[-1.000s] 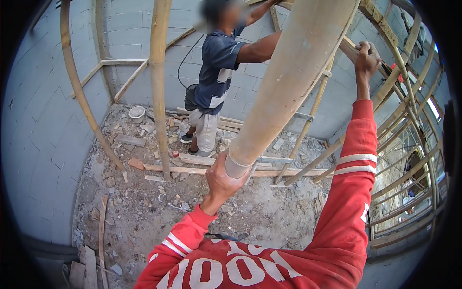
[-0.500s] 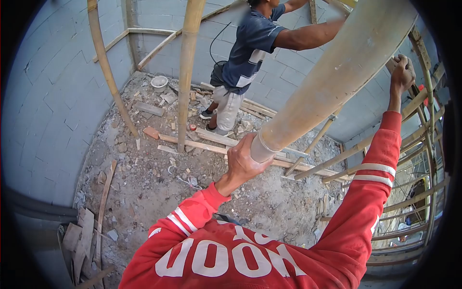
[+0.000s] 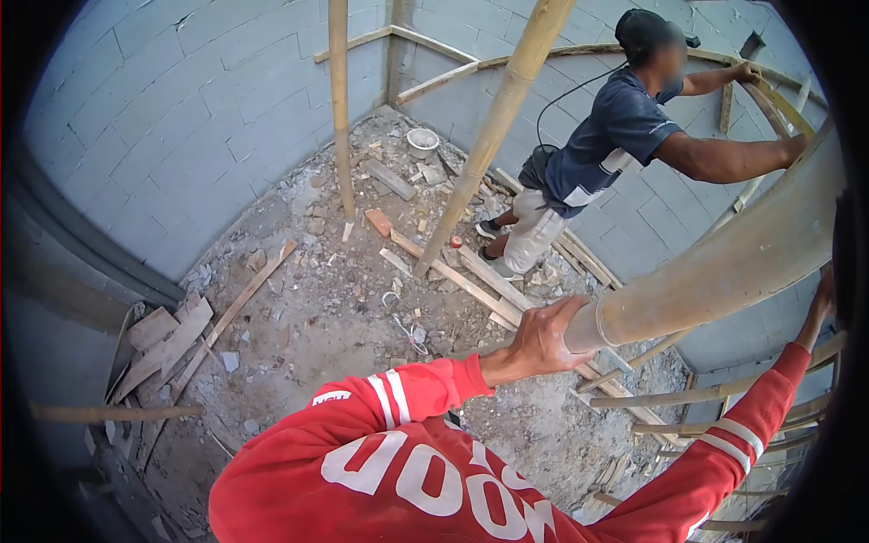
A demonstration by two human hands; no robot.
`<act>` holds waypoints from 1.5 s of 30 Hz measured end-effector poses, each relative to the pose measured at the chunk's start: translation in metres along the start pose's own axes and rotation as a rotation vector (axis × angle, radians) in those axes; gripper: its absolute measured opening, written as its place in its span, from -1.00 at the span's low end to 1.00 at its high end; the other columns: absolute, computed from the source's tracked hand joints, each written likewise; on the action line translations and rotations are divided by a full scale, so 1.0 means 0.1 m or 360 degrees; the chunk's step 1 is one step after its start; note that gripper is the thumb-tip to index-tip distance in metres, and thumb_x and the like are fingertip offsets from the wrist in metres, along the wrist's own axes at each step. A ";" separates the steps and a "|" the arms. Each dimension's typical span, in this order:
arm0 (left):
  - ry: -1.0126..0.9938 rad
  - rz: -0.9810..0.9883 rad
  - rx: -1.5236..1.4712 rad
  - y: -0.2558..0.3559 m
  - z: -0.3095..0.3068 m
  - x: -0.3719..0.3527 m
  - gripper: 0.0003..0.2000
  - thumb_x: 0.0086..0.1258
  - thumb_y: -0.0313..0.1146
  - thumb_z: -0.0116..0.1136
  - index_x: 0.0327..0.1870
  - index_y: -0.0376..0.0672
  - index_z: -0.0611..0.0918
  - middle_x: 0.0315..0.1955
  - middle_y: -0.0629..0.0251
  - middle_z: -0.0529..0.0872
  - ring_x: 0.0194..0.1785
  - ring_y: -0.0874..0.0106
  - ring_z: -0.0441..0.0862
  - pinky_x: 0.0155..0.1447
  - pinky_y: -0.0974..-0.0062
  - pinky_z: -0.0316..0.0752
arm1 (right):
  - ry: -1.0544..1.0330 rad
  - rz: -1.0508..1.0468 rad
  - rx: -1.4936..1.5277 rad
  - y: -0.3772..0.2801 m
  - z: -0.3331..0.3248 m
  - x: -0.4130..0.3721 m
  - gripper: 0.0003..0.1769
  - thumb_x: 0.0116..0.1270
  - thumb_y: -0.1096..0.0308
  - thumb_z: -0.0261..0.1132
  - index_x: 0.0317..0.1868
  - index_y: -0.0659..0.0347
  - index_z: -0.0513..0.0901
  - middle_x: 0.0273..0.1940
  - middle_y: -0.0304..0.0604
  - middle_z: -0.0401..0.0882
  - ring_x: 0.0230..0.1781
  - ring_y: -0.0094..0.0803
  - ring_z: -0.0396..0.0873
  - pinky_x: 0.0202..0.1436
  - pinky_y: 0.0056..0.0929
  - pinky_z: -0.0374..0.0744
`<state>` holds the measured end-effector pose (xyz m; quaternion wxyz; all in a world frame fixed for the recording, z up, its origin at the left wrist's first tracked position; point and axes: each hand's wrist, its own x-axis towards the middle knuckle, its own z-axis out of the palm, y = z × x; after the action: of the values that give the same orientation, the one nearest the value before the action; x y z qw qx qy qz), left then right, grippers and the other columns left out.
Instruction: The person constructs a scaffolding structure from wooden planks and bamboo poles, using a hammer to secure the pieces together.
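My left hand grips the lower end of a thick bamboo pole that slants up to the right. My right hand reaches up at the far right edge and rests on a wooden scaffold rail; its fingers are partly cut off by the frame edge. Both my arms wear red sleeves with white stripes. A co-worker in a dark blue shirt and grey shorts stands below on the rubble floor, both arms stretched right toward the curved wooden frame.
Two upright bamboo posts rise from the debris-covered floor. Loose planks, bricks and a white bucket lie around. Grey block walls enclose the space. Wooden scaffold rails run along the right.
The view has swung down and to the left. The thick pole now lies flatter across the right side. My right hand has shifted to the far right edge; the co-worker appears further right.
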<state>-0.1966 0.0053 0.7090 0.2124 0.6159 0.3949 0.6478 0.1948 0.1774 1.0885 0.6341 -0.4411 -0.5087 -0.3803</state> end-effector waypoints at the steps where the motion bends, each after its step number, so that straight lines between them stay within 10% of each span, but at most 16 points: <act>1: -0.0062 -0.0056 0.0003 -0.01 0.00 -0.01 -0.39 0.01 -0.28 0.55 0.12 -0.19 0.53 -0.12 0.07 0.72 -0.15 -0.03 0.75 -0.14 0.12 0.68 | -0.0065 0.0085 0.0031 -0.04 -0.02 -0.03 -0.62 0.44 0.32 0.14 -0.37 0.44 0.75 -0.43 0.09 0.74 -0.42 -0.14 0.72 -0.32 -0.20 0.66; 10: 0.0001 0.0370 -0.0189 0.50 -1.03 0.36 -0.27 0.16 -0.04 0.47 0.27 -0.29 0.45 0.02 -0.01 0.61 0.11 0.15 0.60 0.28 0.19 0.48 | -0.0117 0.0216 -0.0101 0.23 0.01 0.03 -0.62 0.50 0.26 0.15 -0.24 0.44 0.75 -0.35 0.09 0.77 -0.41 -0.10 0.72 -0.25 -0.11 0.69; 12: 0.0191 0.0685 -0.0582 0.88 -1.30 0.46 -0.30 0.27 0.15 0.39 0.23 -0.19 0.46 -0.04 0.15 0.56 0.12 0.22 0.54 0.22 0.16 0.43 | -0.0385 0.0105 -0.0581 0.84 -0.04 0.25 -0.44 0.51 -0.11 0.02 0.19 0.04 0.74 0.10 -0.11 0.77 0.19 -0.29 0.67 0.31 -0.36 0.49; 13: 0.0268 0.0854 -0.0804 1.11 -1.42 0.50 -0.30 0.30 0.23 0.38 0.24 -0.12 0.47 -0.05 0.24 0.54 0.11 0.28 0.53 0.16 0.21 0.41 | -0.0409 -0.0010 -0.0461 0.85 -0.04 0.27 -0.44 0.51 -0.12 0.01 0.19 0.00 0.75 0.12 -0.15 0.77 0.18 -0.29 0.68 0.31 -0.36 0.49; 18: 0.0264 0.1200 -0.0892 2.01 -1.59 0.63 -0.44 0.28 -0.06 0.49 0.27 0.25 0.48 0.02 0.44 0.52 0.15 0.43 0.46 0.15 0.36 0.34 | -0.0178 -0.0001 -0.0441 0.09 -0.08 -0.02 -0.52 0.37 -0.08 0.08 -0.05 -0.05 0.84 -0.10 -0.27 0.84 0.04 -0.25 0.73 0.19 -0.37 0.55; 22: -0.0691 0.0862 -0.1225 2.14 -1.72 0.81 -0.67 0.30 -0.53 0.41 -0.08 0.29 0.75 -0.01 0.76 0.64 0.09 0.66 0.52 0.10 0.42 0.44 | -0.0172 0.0092 -0.0378 -0.09 -0.07 -0.09 -0.55 0.34 -0.03 0.10 -0.14 -0.01 0.85 -0.19 -0.26 0.84 -0.07 -0.20 0.75 0.09 -0.31 0.59; 29: -0.0557 -0.0673 -0.1190 2.63 -1.80 0.62 -0.71 0.35 -0.57 0.34 -0.11 0.20 0.76 -0.01 0.73 0.64 0.15 0.62 0.53 0.06 0.45 0.43 | -0.0130 0.0019 -0.0299 -0.15 -0.05 -0.14 -0.60 0.37 0.06 0.12 -0.17 0.07 0.83 -0.31 -0.31 0.84 -0.21 -0.37 0.75 -0.03 -0.43 0.58; 33: -0.0333 0.0548 -0.1620 2.16 -1.51 0.63 -0.69 0.37 -0.57 0.32 -0.10 0.26 0.76 -0.01 0.76 0.63 0.10 0.62 0.53 0.03 0.46 0.44 | -0.0144 -0.0024 -0.0310 -0.20 -0.07 -0.15 -0.60 0.37 0.07 0.12 -0.17 0.10 0.83 -0.31 -0.28 0.84 -0.20 -0.37 0.75 -0.02 -0.43 0.58; 39: -0.0849 0.0180 -0.1773 2.13 -1.82 0.68 -0.74 0.38 -0.50 0.33 -0.07 0.24 0.73 -0.04 0.71 0.62 0.08 0.55 0.54 0.06 0.36 0.43 | -0.0113 -0.0044 -0.0289 -0.20 -0.06 -0.15 -0.60 0.37 0.09 0.11 -0.18 0.10 0.83 -0.32 -0.27 0.84 -0.22 -0.36 0.75 -0.01 -0.42 0.59; 45: -0.0164 0.0693 -0.1612 1.72 -1.35 0.67 -0.59 0.32 -0.32 0.38 0.16 0.07 0.51 0.00 0.35 0.55 0.10 0.39 0.53 0.16 0.25 0.45 | -0.0131 -0.0075 -0.0242 -0.22 -0.06 -0.15 -0.60 0.36 0.09 0.11 -0.20 0.11 0.83 -0.34 -0.27 0.83 -0.25 -0.39 0.75 -0.02 -0.43 0.59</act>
<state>-0.3012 -0.0804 0.8933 0.3623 0.5352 -0.1134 0.7546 0.1735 0.1649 1.0769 0.5683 -0.4910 -0.5141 -0.4143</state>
